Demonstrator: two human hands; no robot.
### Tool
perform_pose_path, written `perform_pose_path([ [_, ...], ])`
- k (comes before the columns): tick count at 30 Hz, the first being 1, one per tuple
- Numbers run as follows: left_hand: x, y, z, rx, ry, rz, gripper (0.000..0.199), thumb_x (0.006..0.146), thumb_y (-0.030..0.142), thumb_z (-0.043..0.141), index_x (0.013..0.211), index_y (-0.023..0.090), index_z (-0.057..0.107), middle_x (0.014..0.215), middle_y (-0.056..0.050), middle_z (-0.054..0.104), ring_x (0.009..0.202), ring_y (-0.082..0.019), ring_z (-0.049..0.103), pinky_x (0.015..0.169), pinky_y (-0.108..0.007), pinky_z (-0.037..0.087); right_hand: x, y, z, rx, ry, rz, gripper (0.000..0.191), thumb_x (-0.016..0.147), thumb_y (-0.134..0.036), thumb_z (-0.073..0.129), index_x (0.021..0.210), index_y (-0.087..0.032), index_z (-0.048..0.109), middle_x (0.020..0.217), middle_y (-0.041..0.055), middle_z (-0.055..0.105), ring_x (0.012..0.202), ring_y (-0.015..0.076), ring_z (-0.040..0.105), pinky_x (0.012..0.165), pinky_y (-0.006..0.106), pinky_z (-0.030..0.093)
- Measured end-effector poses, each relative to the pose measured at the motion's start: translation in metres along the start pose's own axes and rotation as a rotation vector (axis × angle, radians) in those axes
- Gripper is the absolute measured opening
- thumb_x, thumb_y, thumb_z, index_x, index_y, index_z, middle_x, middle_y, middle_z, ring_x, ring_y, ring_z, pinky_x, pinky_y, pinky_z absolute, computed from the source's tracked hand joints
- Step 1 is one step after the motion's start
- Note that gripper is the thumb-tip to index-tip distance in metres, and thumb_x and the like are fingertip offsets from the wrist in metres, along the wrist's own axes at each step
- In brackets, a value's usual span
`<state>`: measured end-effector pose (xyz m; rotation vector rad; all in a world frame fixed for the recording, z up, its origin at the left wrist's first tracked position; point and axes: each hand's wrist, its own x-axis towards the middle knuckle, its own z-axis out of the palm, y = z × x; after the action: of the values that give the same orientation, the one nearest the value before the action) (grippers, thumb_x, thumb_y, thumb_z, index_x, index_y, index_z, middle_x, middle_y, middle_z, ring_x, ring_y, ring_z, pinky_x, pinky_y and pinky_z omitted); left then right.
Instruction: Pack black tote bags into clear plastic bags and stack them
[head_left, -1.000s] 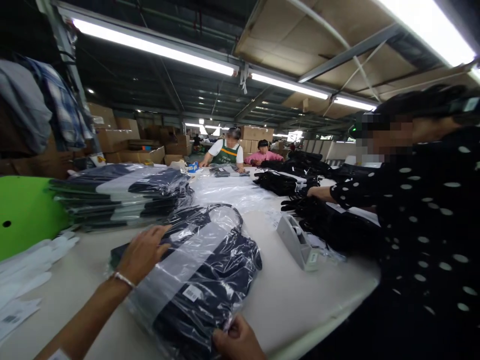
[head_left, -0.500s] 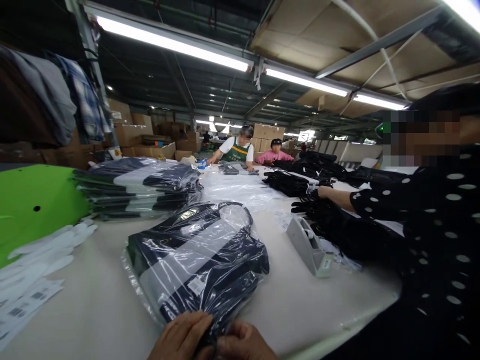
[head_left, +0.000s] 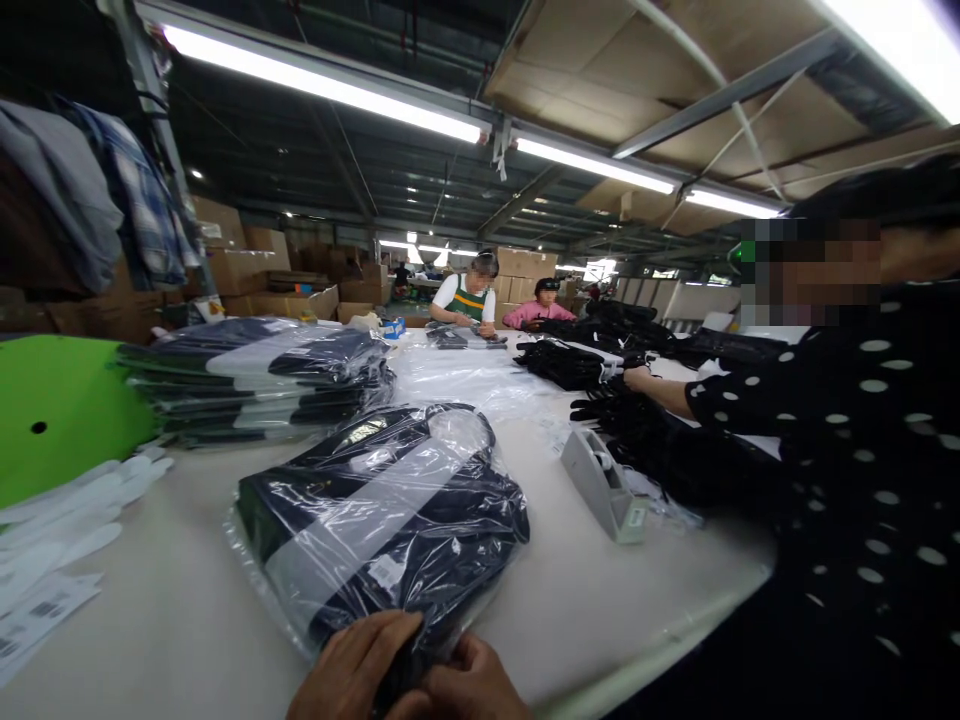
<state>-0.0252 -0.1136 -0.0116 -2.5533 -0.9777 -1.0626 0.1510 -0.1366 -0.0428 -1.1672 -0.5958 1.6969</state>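
A clear plastic bag (head_left: 390, 510) with a folded dark item and a pale band inside lies in front of me on the table. Its glossy film is wrinkled, and a small white label shows near its close end. My left hand (head_left: 356, 660) is closed on the gathered near end of the bag, fingers curled over it. Beside it, my right hand (head_left: 476, 680) pinches the same end from the right. The lower parts of both hands run out of the frame, and the fingertips are partly hidden.
Similar bagged items form a stack (head_left: 255, 380) at the left. A green panel (head_left: 60, 420) and white paper cut-outs (head_left: 82, 510) lie nearby. A grey tape dispenser (head_left: 604, 490) stands right, near black gloves (head_left: 570, 365). A co-worker in polka dots (head_left: 862, 450) reaches in; two others work beyond.
The view has shifted slightly, so the scene sits a little further left. Both hands keep their hold on the bag's near end. The co-worker in green at the back has brought their hands together.
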Motion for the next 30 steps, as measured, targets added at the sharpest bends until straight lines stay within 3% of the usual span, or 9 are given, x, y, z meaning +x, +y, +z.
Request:
perform_pose_path([
  [4,0.006,-0.006,-0.009,-0.112,-0.083,0.044,0.052,0.083,0.047,0.069,0.129,0.027,0.055,0.113,-0.002,0.074,0.097,-0.017,0.071,0.082,-0.02,0.057,-0.001,0.0,0.003,0.06,-0.036,-0.032,0.051,0.05,-0.022,0.079,0.099,-0.009,0.069,0.08,0.0061,0.074,0.067,0.0197,0.069,0.063,0.028,0.05],
  [8,0.015,-0.005,-0.011,-0.13,-0.146,0.034,0.047,0.084,0.029,0.069,0.129,0.03,0.056,0.113,0.0,0.073,0.096,-0.017,0.071,0.082,-0.022,0.057,-0.005,-0.003,0.006,0.088,-0.031,0.03,0.057,0.054,-0.034,0.084,0.103,-0.012,0.065,0.079,0.006,0.073,0.057,0.0174,0.067,0.056,0.028,0.05],
  [11,0.021,-0.001,-0.006,-0.089,-0.139,0.045,0.035,0.087,0.026,0.065,0.122,0.029,0.06,0.104,0.0,0.073,0.088,-0.017,0.07,0.076,-0.025,0.057,-0.013,-0.01,0.003,0.154,-0.185,0.057,0.056,0.057,-0.038,0.086,0.102,-0.012,0.065,0.077,0.0051,0.072,0.062,0.0166,0.068,0.061,0.029,0.052],
  [14,0.023,0.007,0.0,-0.043,-0.118,0.035,0.021,0.093,0.025,0.056,0.112,0.025,0.063,0.1,-0.002,0.072,0.083,-0.019,0.068,0.075,-0.031,0.055,-0.027,-0.017,0.0,0.189,-0.27,0.047,0.054,0.056,-0.029,0.088,0.102,-0.012,0.066,0.083,0.0048,0.072,0.073,0.0167,0.069,0.071,0.029,0.053],
  [19,0.024,0.017,0.005,-0.04,-0.078,0.002,0.017,0.096,0.022,0.048,0.103,0.022,0.063,0.098,-0.004,0.071,0.077,-0.02,0.065,0.069,-0.034,0.052,-0.04,-0.023,0.003,0.127,-0.153,0.0,0.044,0.063,-0.028,0.082,0.1,-0.011,0.067,0.085,0.0053,0.071,0.072,0.0157,0.067,0.069,0.029,0.052],
  [25,0.024,0.024,0.004,-0.165,-0.08,-0.146,0.014,0.092,0.02,0.058,0.105,0.022,0.063,0.108,-0.005,0.068,0.094,-0.021,0.064,0.082,-0.035,0.051,-0.028,-0.022,0.007,0.048,0.001,0.057,0.04,0.063,-0.036,0.077,0.092,-0.014,0.061,0.071,0.0021,0.067,0.06,0.016,0.064,0.062,0.03,0.052],
  [30,0.015,0.035,0.002,-0.162,0.008,-0.135,0.015,0.092,0.015,0.056,0.104,0.019,0.064,0.11,-0.007,0.067,0.102,-0.021,0.06,0.09,-0.037,0.05,-0.024,-0.014,0.005,0.117,-0.017,0.048,0.035,0.062,-0.033,0.077,0.088,-0.015,0.062,0.068,0.0011,0.067,0.059,0.0165,0.064,0.069,0.036,0.054],
])
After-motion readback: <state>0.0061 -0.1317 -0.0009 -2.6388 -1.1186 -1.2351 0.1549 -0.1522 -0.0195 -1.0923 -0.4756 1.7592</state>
